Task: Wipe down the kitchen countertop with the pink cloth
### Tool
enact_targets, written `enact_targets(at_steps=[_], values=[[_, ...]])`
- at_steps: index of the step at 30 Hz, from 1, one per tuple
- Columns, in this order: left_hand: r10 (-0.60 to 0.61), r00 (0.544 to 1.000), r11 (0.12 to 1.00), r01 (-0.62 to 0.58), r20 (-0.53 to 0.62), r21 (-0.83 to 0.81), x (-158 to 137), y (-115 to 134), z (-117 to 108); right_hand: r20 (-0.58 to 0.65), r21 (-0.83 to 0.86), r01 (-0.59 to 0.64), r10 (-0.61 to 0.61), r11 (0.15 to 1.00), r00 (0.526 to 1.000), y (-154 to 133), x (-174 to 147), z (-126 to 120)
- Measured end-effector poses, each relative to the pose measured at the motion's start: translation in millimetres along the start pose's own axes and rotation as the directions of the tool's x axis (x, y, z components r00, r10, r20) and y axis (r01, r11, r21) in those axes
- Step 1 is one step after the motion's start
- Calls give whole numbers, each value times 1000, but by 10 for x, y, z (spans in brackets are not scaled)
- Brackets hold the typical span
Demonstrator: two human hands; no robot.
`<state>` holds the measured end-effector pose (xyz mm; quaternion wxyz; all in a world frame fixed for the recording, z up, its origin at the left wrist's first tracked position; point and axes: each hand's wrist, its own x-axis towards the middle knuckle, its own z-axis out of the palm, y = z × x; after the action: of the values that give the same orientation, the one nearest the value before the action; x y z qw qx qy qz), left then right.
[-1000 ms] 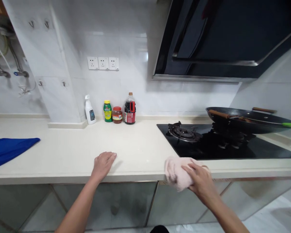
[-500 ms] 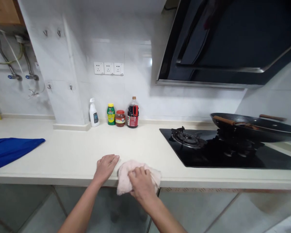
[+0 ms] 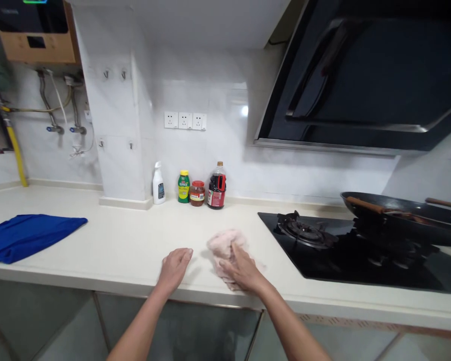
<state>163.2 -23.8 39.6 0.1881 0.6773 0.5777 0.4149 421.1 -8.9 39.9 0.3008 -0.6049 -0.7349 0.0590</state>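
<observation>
A pale pink cloth [image 3: 229,243] lies crumpled on the white countertop [image 3: 135,250], left of the stove and partly blurred by motion. My right hand [image 3: 242,268] presses on it from above, fingers curled into the fabric. To its left, my left hand [image 3: 176,264] is over the counter near the front edge. It holds nothing, its fingers loosely bent, apart from the cloth.
Along the wall stand a white spray bottle [image 3: 158,185], a green bottle [image 3: 184,187], a red-lidded jar [image 3: 197,194] and a dark sauce bottle [image 3: 217,188]. A blue cloth [image 3: 33,235] lies left. A wok [image 3: 417,220] sits on the black gas stove [image 3: 323,260], under the range hood [image 3: 361,75].
The pink cloth has slid away from the counter's front edge, farther onto the top, with my right hand. My left hand stays near the edge. The view has shifted left and up.
</observation>
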Motion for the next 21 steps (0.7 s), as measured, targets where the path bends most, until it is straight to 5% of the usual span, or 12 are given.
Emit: enact_targets(at_steps=[2,4,7,12,15,18,21], values=[[28,999,1000,-28,-42,-3,-4,-63,13,56,-41,14,-12,999,998,243,-41,-28],[59,994,997,-54,-89,58,-6,-68,43,-29,-98,-23,20,995,999,578,-96,-111],[149,985,973,-131,-81,190,11,129,148,-6,-211,-18,17,977,1000,1109,-188,-243],[201,945,928,-267,257,260,136,786,598,110,-297,-12,47,955,993,1589,-345,-236],[114,859,900,-302,499,314,288,1018,999,92,-276,18,8,961,996,1683,-410,-154],[130,806,871,-371,577,323,538,1051,1362,66,-268,93,-78,959,995,1795,-457,-84],[146,812,861,-386,566,332,926,969,1590,2,-268,185,-191,945,982,1940,-472,-14]])
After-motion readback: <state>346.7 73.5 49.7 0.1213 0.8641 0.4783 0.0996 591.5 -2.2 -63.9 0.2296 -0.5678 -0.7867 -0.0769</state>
